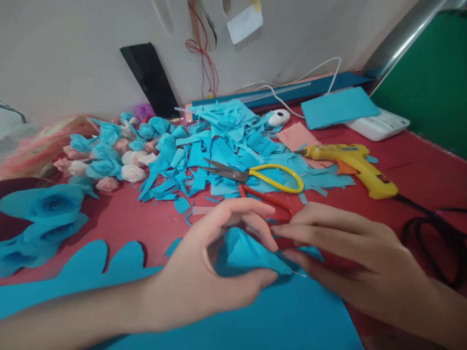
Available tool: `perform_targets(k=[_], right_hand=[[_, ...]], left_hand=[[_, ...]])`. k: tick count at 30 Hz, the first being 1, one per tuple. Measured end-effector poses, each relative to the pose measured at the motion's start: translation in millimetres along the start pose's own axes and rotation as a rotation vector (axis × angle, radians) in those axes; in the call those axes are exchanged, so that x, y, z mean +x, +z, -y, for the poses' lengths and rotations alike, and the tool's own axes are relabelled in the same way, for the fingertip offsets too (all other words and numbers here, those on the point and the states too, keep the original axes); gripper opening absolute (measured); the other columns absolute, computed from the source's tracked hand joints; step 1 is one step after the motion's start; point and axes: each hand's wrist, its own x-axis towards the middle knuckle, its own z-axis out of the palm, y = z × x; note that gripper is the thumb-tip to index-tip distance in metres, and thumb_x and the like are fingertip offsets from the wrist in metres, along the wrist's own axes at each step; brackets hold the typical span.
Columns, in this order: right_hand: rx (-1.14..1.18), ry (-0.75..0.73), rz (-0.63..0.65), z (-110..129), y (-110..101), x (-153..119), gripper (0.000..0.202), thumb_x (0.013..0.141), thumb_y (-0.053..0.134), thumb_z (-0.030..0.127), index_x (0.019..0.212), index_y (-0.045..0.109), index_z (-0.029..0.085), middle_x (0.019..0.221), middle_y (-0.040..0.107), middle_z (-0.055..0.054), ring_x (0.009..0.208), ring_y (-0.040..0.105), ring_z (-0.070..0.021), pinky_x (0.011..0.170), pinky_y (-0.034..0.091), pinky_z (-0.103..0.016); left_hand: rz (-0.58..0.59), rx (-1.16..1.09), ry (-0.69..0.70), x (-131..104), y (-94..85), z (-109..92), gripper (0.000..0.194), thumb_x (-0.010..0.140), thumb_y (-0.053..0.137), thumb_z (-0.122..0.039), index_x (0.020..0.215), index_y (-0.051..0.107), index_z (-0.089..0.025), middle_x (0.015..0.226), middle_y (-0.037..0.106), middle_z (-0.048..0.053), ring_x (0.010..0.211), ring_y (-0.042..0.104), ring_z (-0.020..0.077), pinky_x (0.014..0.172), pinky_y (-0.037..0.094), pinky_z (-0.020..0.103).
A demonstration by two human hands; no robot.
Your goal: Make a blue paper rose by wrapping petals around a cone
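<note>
Over blue paper (233,325), creased cone (248,253) in left hand (213,267), grip of right hand (353,250) unclear

no legible text, labels or numbers

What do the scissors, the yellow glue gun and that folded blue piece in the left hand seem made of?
Scissors: metal blades, going by their dull grey sheen; the smooth yellow and red handles look plastic-coated. Glue gun: probably hard plastic, smooth with moulded contours. Folded blue piece: likely paper, matte, judging by its creased folds, though thin fabric is possible.
</note>
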Motion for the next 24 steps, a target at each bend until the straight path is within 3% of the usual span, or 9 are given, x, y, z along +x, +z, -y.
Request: perform_targets(k=[4, 6, 12, 16, 18, 21, 24], right_hand=[[0.022, 0.020, 0.022, 0.0, 0.5, -0.6, 0.023, 0.090, 0.048, 0.014, 0.074, 0.065, 0.016, 0.069, 0.063, -0.001, 0.060, 0.058, -0.0063, 0.056, 0.047, -0.012], [0.037, 0.100, -0.055, 0.9, -1.5, -1.5, 0.021, 0.088, 0.053, 0.018, 0.071, 0.066, 0.018, 0.068, 0.063, 0.001, 0.059, 0.058, -0.0057, 0.055, 0.047, -0.010], [0.158, 0.522, -0.214, -4.5, -10.7, -0.9, 0.010, 0.077, 0.066, 0.022, 0.070, 0.067, 0.028, 0.070, 0.064, 0.006, 0.064, 0.058, -0.0093, 0.058, 0.050, -0.014], [0.330, 0.748, -0.313, -12.6, -13.7, 1.9, 0.009, 0.075, 0.067, 0.028, 0.066, 0.067, 0.027, 0.061, 0.059, 0.005, 0.053, 0.051, -0.0073, 0.045, 0.043, -0.011], [0.447, 0.690, -0.234, -11.7, -14.2, 3.8, 0.009, 0.077, 0.066, 0.029, 0.068, 0.067, 0.028, 0.066, 0.061, 0.006, 0.059, 0.055, -0.0073, 0.050, 0.045, -0.009], [0.563, 0.568, 0.013, -4.4, -13.8, 6.3, 0.008, 0.080, 0.065, 0.025, 0.076, 0.070, 0.030, 0.078, 0.064, 0.005, 0.073, 0.059, -0.0079, 0.064, 0.049, -0.010], [0.625, 0.595, 0.151, 3.1, -11.5, 6.8, 0.008, 0.079, 0.065, 0.024, 0.076, 0.072, 0.026, 0.073, 0.062, 0.003, 0.067, 0.059, -0.0072, 0.057, 0.047, -0.009]], left_hand=[[-0.002, 0.011, 0.009, 0.8, -0.3, 0.2, 0.049, 0.071, 0.068, -0.006, 0.110, 0.046, -0.024, 0.086, 0.061, -0.003, 0.080, 0.059, 0.0098, 0.074, 0.051, 0.018], [0.002, 0.019, 0.021, 0.3, -0.8, 0.4, 0.050, 0.070, 0.068, -0.005, 0.111, 0.047, -0.024, 0.086, 0.061, -0.002, 0.081, 0.059, 0.0101, 0.075, 0.051, 0.019], [0.025, 0.017, 0.046, -2.7, -1.9, 0.1, 0.054, 0.070, 0.067, -0.003, 0.113, 0.046, -0.025, 0.086, 0.063, -0.001, 0.082, 0.059, 0.0122, 0.076, 0.052, 0.022], [0.028, -0.001, 0.066, -2.6, -1.4, -0.6, 0.054, 0.069, 0.067, -0.002, 0.113, 0.046, -0.025, 0.085, 0.063, -0.001, 0.080, 0.060, 0.0131, 0.076, 0.053, 0.024], [0.036, 0.001, 0.072, -2.0, -1.4, -0.8, 0.055, 0.068, 0.067, -0.001, 0.112, 0.046, -0.025, 0.086, 0.063, -0.001, 0.080, 0.059, 0.0130, 0.076, 0.052, 0.024], [0.050, 0.006, 0.075, -1.4, -1.7, -0.8, 0.055, 0.069, 0.067, 0.000, 0.113, 0.046, -0.025, 0.085, 0.063, -0.001, 0.081, 0.060, 0.0133, 0.077, 0.052, 0.025], [0.057, -0.001, 0.075, -1.6, -1.6, -0.8, 0.056, 0.069, 0.066, 0.000, 0.113, 0.045, -0.026, 0.086, 0.062, -0.001, 0.082, 0.059, 0.0123, 0.078, 0.051, 0.023]])
